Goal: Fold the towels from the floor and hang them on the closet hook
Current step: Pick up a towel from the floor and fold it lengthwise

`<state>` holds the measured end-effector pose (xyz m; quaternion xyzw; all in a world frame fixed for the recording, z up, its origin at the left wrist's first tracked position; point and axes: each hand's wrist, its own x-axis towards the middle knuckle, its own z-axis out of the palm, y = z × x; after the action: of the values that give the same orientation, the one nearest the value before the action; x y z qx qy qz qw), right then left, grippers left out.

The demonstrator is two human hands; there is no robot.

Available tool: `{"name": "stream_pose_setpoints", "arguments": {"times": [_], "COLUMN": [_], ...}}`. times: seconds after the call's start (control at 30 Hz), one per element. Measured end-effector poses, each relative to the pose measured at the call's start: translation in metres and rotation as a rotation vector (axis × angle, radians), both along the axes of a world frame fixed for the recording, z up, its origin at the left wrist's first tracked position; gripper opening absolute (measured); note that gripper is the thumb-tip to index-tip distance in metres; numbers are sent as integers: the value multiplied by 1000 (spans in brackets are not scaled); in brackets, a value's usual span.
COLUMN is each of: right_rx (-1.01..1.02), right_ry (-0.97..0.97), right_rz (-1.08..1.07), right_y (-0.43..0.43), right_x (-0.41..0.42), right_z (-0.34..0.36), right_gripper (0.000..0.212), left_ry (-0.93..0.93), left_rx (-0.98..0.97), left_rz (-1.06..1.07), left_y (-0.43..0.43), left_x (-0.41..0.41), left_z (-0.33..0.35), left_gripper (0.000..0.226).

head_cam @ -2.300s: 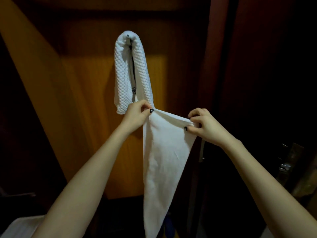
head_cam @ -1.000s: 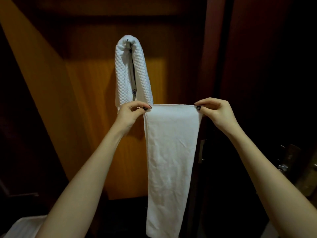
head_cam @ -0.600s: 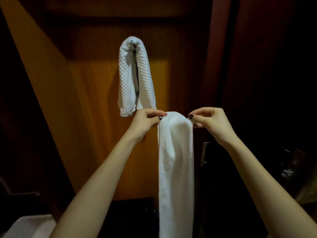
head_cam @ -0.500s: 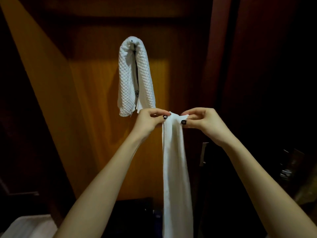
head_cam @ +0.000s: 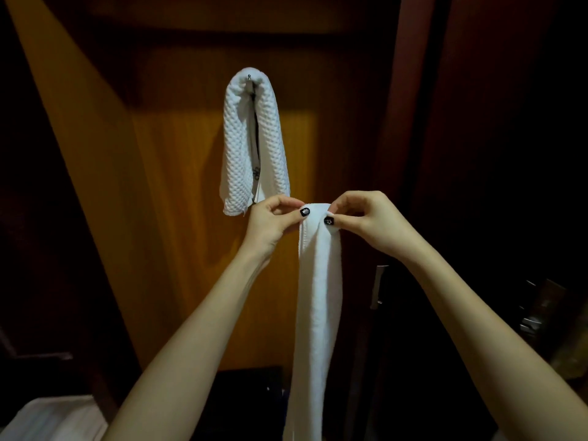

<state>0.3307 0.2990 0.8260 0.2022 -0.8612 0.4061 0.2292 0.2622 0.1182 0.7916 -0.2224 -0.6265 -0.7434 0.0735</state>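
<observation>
Centre frame: left hand [head_cam: 270, 222], right hand [head_cam: 366, 221] close together, thumb and fingers of each pinching top of smooth white towel [head_cam: 318, 297], folded narrow, hanging to bottom edge. Just above: waffle towel [head_cam: 254, 144] draped over hook [head_cam: 249, 77] on closet panel [head_cam: 178, 186]; small mark on it unreadable.

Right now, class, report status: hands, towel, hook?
Grip: left hand and right hand pinch smooth towel top. In the way: waffle towel over hook.
</observation>
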Motion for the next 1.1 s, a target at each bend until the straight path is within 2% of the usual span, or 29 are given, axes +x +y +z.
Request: {"name": "stream_pose_setpoints", "arguments": {"times": [0.17,0.27,0.4,0.63,0.77,0.83,0.93,1.03,1.1], "right_rx": [62,64,42,15,87,85,80,187,170], "right_ry": [123,169,201,150,146,169,184,268,238], "right_rz": [-56,-43,-47,-40,-26,-43,-61,-124,-121], "right_y": [-12,-21,-26,-26,-24,-20,-14,-10,-4], "right_x": [1,2,1,-1,0,0,-1,-2,-2], "right_z": [2,3,5,7,8,10,4,-6,-6], "right_gripper": [1,5,7,9,6,12,15,29,31], "left_ry": [12,30,-13,-47,49,52,27,72,80], "left_rx": [45,96,202,325,214,225,275,200,199], "left_rz": [-93,-150,-224,-367,-262,-215,-151,-156,-155], "left_y": [-1,2,2,-2,1,1,-2,-2,-3], "left_x": [6,9,12,12,15,14,9,8,7], "left_z": [-1,1,0,-12,-10,-5,3,9,10], "left_gripper": [23,24,10,15,19,17,27,26,26]}}
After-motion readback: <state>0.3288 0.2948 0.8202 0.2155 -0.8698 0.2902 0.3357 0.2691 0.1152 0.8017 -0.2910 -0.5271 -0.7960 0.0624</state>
